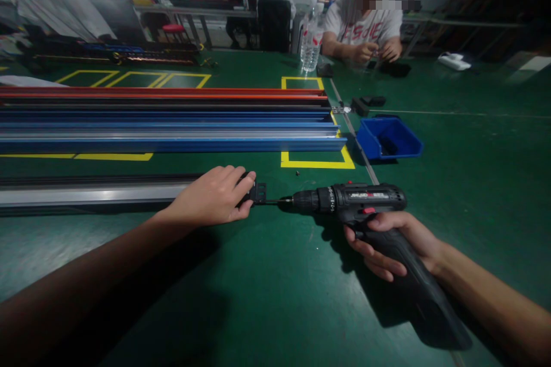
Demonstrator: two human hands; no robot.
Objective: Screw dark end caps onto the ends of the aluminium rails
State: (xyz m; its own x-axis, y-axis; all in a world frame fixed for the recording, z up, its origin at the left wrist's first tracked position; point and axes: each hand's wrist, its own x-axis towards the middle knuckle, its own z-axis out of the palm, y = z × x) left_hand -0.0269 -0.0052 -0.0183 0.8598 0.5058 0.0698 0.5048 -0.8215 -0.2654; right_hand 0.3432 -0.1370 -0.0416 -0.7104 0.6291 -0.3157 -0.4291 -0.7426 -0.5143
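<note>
My right hand [387, 246] is wrapped round the handle of a black cordless drill [370, 198], which points left. Its thin bit meets a small black end piece [260, 192] at the right end of a long silver and black metal profile [107, 194]. Over that same end lies my left hand [219, 195], its fingers curled down round the profile and the end piece. Part of the end piece is hidden under these fingers. A tiny screw-like bit [297, 172] rests on the green table just beyond the drill's tip.
Long red profiles [172, 93] and blue profiles [172, 143] lie side by side farther back. A blue bin [390, 139] holds something dark. Water bottles [310, 40] stand before a person [361, 23] seated opposite. Yellow tape [318, 164] marks the green table.
</note>
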